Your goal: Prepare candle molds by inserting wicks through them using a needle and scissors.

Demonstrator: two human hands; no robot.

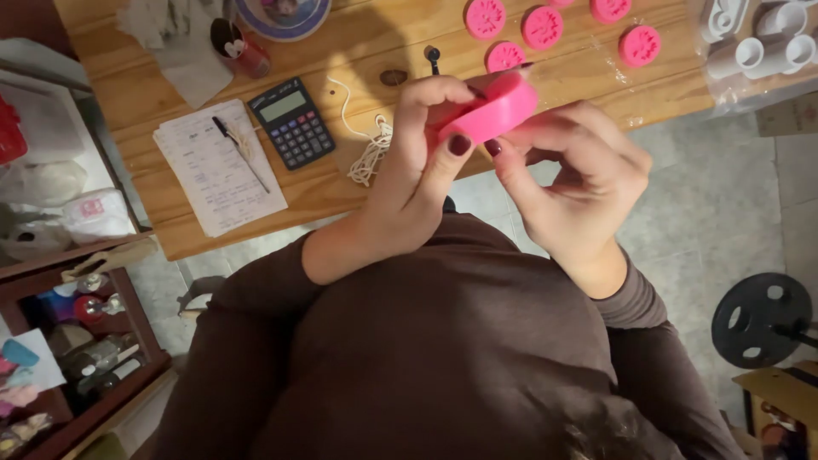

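The left hand [422,166] rose from a brown sleeve, wrist bent, its fingers curled over the top of a pink mould [498,106] and its thumb pressed on the near edge. The right hand [579,179] met it from the right, fingers bent and closed on the mould's right side and underside, so both hands gripped it above the near edge of the table [170,230]. The wooden table ran across the far part of the scene; on it, left of the hands, lay a sheet of paper [217,175] with a pen [240,152] across it, then a dark calculator [291,122], then a loose coil of white string [371,152] just beside the left hand. Farther off sat more pink discs [543,27] in a loose group, and white tubes [771,47] at the far right. Nothing lay between the hands and the camera. The mould was a bright pink, thick round disc, tilted, with a smooth rim; the fingers hid its faces.
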